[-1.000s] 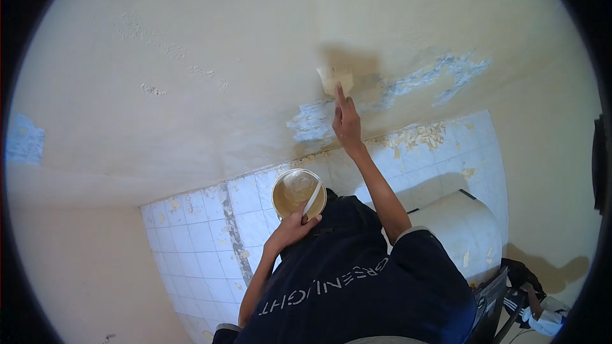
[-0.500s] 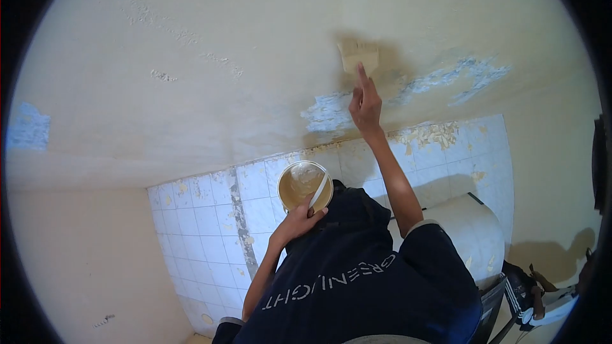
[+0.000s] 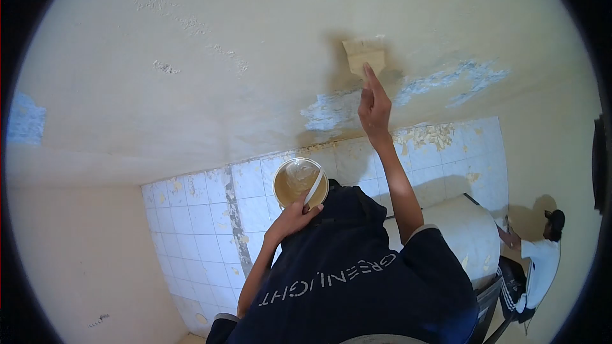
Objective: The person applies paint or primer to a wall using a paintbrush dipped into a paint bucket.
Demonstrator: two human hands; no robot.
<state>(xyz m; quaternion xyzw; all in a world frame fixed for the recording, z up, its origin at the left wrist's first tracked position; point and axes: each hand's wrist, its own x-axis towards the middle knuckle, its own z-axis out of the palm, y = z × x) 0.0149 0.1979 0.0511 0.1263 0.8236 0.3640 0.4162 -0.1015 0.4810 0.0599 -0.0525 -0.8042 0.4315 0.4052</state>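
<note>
My right hand (image 3: 375, 107) is raised and closed around a wide, pale yellow putty knife (image 3: 365, 57), with its index finger stretched along the blade. The blade lies against the beige wall (image 3: 255, 38), just above a rough bluish-white patch (image 3: 325, 113). Low in front of my body, my left hand (image 3: 293, 218) grips the near rim of a round bucket (image 3: 278, 192). Inside it, pale paste (image 3: 299, 175) clings to the wall and bottom. A white strip, probably the bucket's handle (image 3: 314, 186), crosses the opening beside my left fingers.
White tiles (image 3: 197, 220) with flaking residue lie below the wall. A large whitish rounded object (image 3: 456, 226) stands by my right arm, with a dark frame (image 3: 488, 302) nearby. Another person (image 3: 542, 267) in a white top is at the far right. More bluish-white patching (image 3: 27, 121) shows at left.
My right hand and the putty knife have shifted slightly right. The bucket stays in my left hand. The other person at the right has shifted, and their head, white top and arm now show.
</note>
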